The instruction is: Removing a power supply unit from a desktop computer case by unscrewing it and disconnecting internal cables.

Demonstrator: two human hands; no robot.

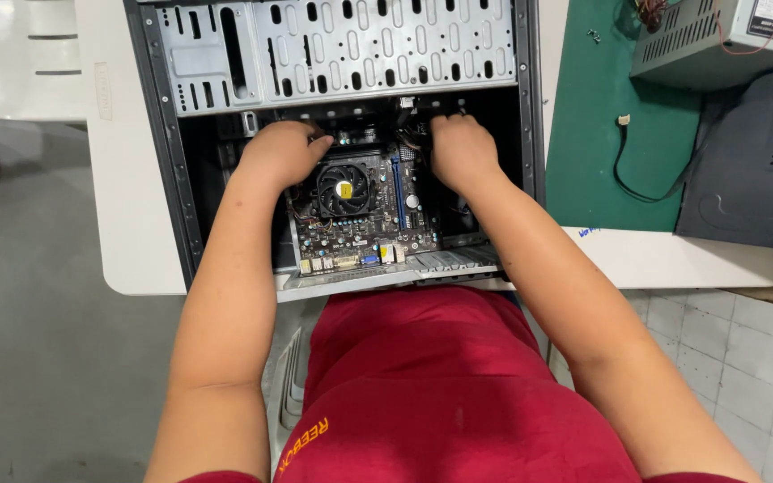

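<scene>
Both hands down inside open PC case [165, 134]. Left hand [284, 152] curled at upper left corner of motherboard [360, 228], fingertips hidden, can't tell if gripping anything. Right hand [460, 148] knuckles up at board's upper right, fingers tucked among cables, grip unclear. CPU fan [344, 188] sits between hands, slightly below. Drive cage [342, 49] just beyond both. Power supply [717, 40] well off right hand's side, on green mat [610, 134].

White table [136, 224], loaded up.
An open computer case [172, 161] lies flat on it; beside that sits a green mat [601, 134] carrying a grey power supply [717, 40], a dark side panel [753, 170] and a loose black cable [624, 170].
</scene>
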